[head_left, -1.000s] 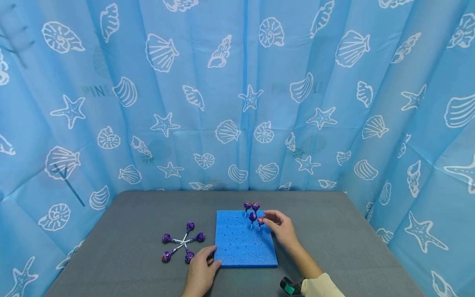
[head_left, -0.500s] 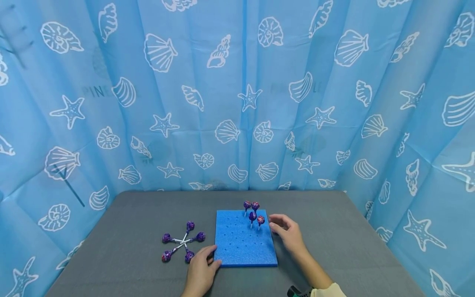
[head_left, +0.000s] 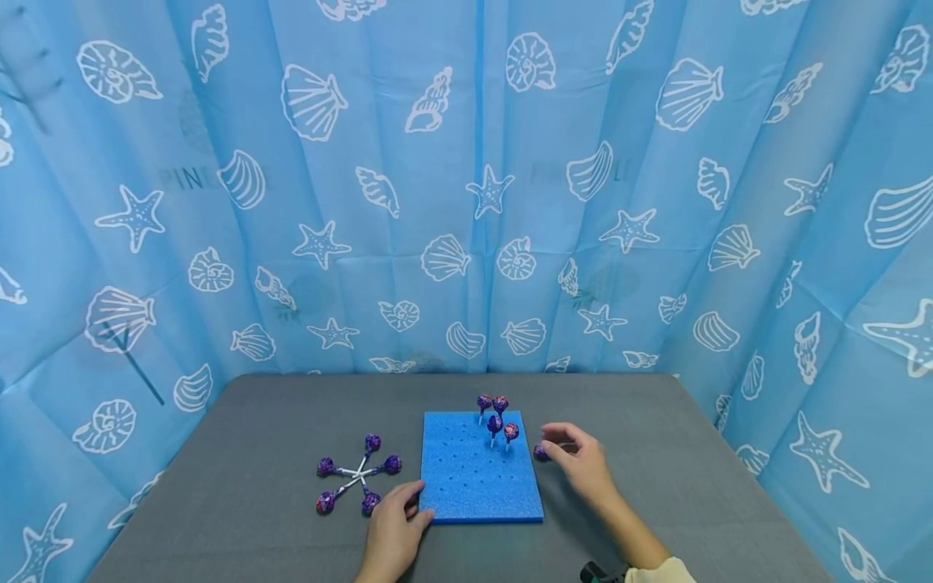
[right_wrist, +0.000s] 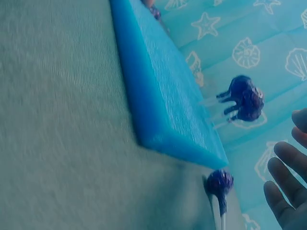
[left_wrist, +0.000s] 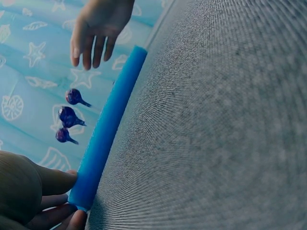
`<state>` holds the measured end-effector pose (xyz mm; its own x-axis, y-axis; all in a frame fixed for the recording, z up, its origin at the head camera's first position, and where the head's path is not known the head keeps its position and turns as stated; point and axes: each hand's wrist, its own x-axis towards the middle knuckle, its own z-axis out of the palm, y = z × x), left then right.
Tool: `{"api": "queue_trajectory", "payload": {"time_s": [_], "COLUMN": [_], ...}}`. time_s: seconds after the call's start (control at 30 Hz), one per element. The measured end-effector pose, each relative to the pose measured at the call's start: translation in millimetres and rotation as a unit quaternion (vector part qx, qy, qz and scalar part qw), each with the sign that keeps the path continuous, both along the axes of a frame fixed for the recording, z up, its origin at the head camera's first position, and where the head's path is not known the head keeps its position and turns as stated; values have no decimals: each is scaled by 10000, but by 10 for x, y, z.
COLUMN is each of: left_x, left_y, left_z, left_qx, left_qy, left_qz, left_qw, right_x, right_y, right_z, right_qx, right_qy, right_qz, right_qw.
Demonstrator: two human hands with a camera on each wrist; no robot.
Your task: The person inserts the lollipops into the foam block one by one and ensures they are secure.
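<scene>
A blue foam board [head_left: 474,486] dotted with small holes lies on the table, several purple-wrapped lollipops [head_left: 495,424] standing upright near its far right corner. My left hand [head_left: 394,530] holds the board at its near left side, thumb and fingers at the corner in the left wrist view. Just beyond the board's right edge hovers my right hand [head_left: 583,470], fingers apart and loosely bent, with nothing between them. Close by its fingertips, a single lollipop [right_wrist: 220,183] lies on the table; in the right wrist view, a gap shows between it and the fingers.
Left of the board, several lollipops [head_left: 325,467] lie in a star, their white sticks meeting in the middle. Grey cloth covers the table [head_left: 277,421]. Behind it hangs a blue curtain [head_left: 452,202] printed with white shells and starfish.
My right hand has drawn back from the front standing lollipop and moved right, off the board. The lollipop lying beside the board has come into view. My left hand stays in place.
</scene>
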<state>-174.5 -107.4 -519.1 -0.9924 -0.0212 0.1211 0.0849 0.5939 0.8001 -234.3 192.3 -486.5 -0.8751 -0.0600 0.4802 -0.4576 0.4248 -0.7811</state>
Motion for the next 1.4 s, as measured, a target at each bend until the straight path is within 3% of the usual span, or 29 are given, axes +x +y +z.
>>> {"api": "queue_trajectory", "payload": {"time_s": [0.43, 0.7, 1.0, 1.4], "left_x": [2, -3, -2, 4], "left_y": [-3, -5, -9, -12], "left_z": [0, -24, -36, -45], "left_qx": [-7, 18, 82, 124], "left_qy": [-15, 109, 2, 232], "left_qz": [-20, -8, -11, -59], "left_qw": [10000, 9999, 10000, 9996], "right_x": [-155, -314, -384, -420], "right_y": [74, 78, 101, 76], "right_z": [-102, -177, -217, -183], "right_qx": [915, 1537, 2217, 2504], "right_qy": [-355, -881, -1231, -1083], "right_qz": [-325, -237, -141, -73], "right_qw": [9946, 9839, 9672, 9620]}}
